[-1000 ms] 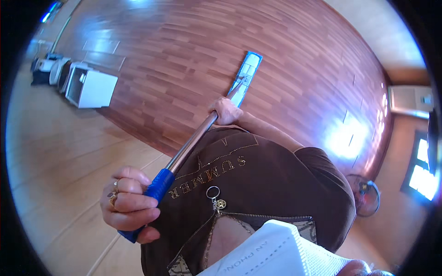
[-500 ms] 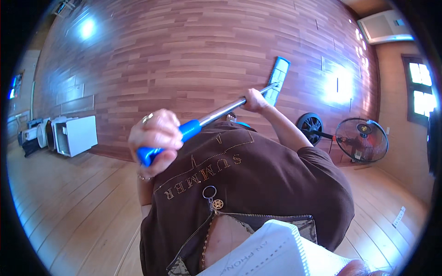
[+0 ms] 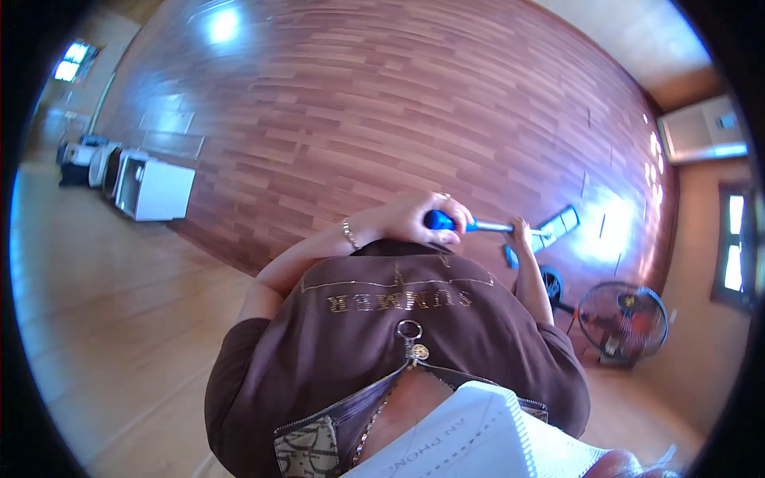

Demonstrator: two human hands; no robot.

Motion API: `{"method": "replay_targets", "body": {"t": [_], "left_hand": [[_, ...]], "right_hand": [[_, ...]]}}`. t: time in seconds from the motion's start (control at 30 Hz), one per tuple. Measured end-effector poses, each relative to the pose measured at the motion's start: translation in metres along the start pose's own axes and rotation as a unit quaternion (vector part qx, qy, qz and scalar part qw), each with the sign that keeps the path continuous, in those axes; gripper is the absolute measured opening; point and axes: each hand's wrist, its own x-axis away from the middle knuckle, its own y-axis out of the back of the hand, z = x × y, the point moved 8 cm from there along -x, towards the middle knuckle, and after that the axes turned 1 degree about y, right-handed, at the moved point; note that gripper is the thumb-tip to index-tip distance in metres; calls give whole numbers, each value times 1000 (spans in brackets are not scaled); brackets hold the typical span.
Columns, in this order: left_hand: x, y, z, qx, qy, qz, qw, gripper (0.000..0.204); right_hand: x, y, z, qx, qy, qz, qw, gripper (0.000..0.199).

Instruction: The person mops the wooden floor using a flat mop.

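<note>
- My left hand (image 3: 414, 219) is closed round the blue grip (image 3: 438, 221) at the top end of the mop handle (image 3: 498, 228), fingers curled over it, a bracelet showing on that wrist.
- My right hand (image 3: 522, 233) is wrapped round the bare metal part of the same handle, further along toward the head; my right forearm comes up to it from my sleeve.
- The mop is out in front of my chest, over the dark red-brown plank floor (image 3: 382, 103).
- Its long axis lies almost level across the view, from the blue grip on my left to the mop head (image 3: 558, 227) on my right, tipping very slightly downward that way.
- The mop head is a flat, pale rectangular pad lying on the floor just past my right hand, its long side slanting up to the right.
- A white box-shaped cabinet (image 3: 155, 190) stands at the far left where the dark planks meet the paler floor (image 3: 103, 319), with smaller pale items just beyond it that are too small to make out.
- A round floor fan (image 3: 623, 319) with a wire cage sits low on the right, near my right elbow.
- A white wall unit (image 3: 701, 135), long and rectangular, is mounted at the upper right.
- A white paper-like sheet (image 3: 486, 438) with dashed lines lies close under the camera, below my brown top (image 3: 398, 350).
</note>
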Motion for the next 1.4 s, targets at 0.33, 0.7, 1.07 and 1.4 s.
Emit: {"method": "replay_targets", "body": {"t": [0.33, 0.7, 1.07, 1.4], "left_hand": [[-204, -204, 157, -116, -59, -54, 990, 13], [-281, -359, 100, -317, -142, -226, 910, 15], [-526, -612, 217, -492, -66, -278, 823, 29], [-617, -607, 252, -474, -58, -298, 827, 29]], "right_hand": [[-30, -91, -310, -157, 74, 18, 985, 15], [-36, -38, -279, -220, 371, -28, 902, 26], [-4, -104, -478, -357, 466, 218, 780, 25], [15, -12, -657, -554, 256, 386, 692, 36]]}}
